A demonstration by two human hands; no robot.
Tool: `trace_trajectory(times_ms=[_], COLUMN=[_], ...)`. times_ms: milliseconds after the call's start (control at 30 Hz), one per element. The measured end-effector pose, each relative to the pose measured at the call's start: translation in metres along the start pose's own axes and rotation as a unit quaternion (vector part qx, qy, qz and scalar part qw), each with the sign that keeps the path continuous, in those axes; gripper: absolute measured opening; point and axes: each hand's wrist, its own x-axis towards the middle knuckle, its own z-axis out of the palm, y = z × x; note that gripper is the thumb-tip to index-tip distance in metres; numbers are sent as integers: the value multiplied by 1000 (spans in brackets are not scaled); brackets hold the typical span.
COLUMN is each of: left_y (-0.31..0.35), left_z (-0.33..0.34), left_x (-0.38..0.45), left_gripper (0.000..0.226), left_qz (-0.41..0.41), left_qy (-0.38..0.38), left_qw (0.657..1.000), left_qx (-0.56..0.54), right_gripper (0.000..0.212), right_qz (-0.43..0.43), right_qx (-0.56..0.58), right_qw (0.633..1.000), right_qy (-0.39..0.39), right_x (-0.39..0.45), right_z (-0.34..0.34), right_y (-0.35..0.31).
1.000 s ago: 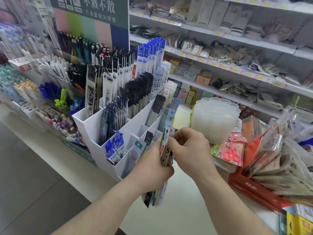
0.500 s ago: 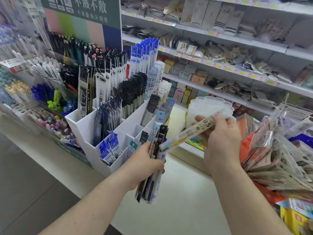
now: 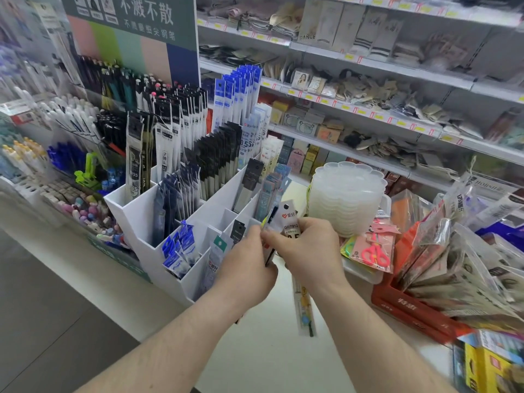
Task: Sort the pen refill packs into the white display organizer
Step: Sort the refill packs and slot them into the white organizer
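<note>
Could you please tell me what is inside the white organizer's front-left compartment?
The white organizer holds small blue refill packs in its front-left compartment. Their lower ends and the compartment floor are hidden by its front wall.

hands gripping refill packs, white organizer

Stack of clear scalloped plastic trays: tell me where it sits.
In the head view, the stack of clear scalloped plastic trays sits right of the white display organizer, just behind the pink scissors pack.
</note>
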Motion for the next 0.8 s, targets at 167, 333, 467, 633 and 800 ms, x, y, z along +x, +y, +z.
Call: trace_trajectory(times_ms=[167,333,467,633,800], left_y=[-4,-14,-14,2,18], left_z=[3,-4,-10,-14,-9], left_x=[3,9,18,16,6], left_gripper=[31,16,19,29,48], left_qz=[0,-73,-113,-21,73], left_qy=[-44,-98,-50,-23,-83], left_qw=[999,981,931,928,951], left_qx=[19,-153,-344,-371,-289], right_gripper=[15,20,27,23,22], right_qz=[15,70,73,86,90], right_qx=[83,284,329,317,271], right_qw=[996,947,928,936,951], right_qy=[22,132,159,129,115], right_x=[9,27,37,33,29], right_z=[-12,-62,-83,-70,-44], right_y=[0,-10,-10,-14,-21])
